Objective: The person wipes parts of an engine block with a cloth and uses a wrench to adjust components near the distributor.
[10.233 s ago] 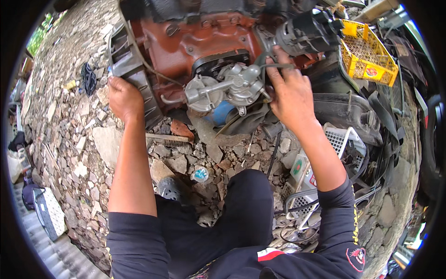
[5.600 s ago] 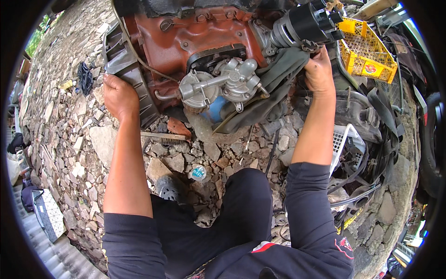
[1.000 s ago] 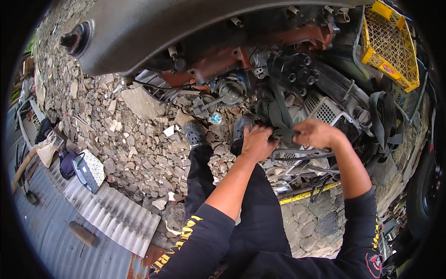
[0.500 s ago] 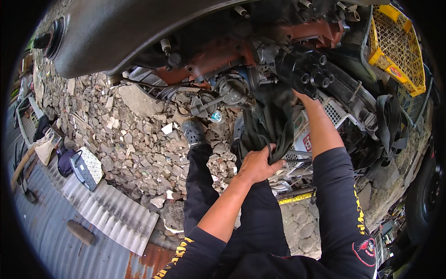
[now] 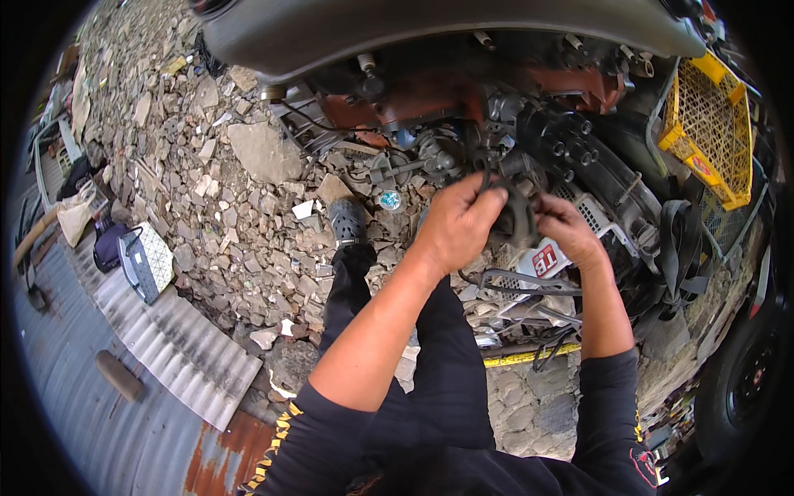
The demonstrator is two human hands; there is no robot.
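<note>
The person's dark sleeves come in from the lower edge, on either side of dark trousers. Right of the frame's middle, the left hand has its thumb and fingers closed on a bunched dark cloth, which is blurred. The right hand is at the cloth's right edge with its fingers curled; whether they grip it, one cannot tell. The cloth is between the two hands, in front of the engine.

A white basket lies partly behind the right hand. Left of the hands, a grey shoe rests on broken stones, with a clear plastic cup near it.

Farther up the frame is the engine, with its red-brown block and a black round cap with stubby outlets. A yellow crate stands tilted at upper right.
</note>
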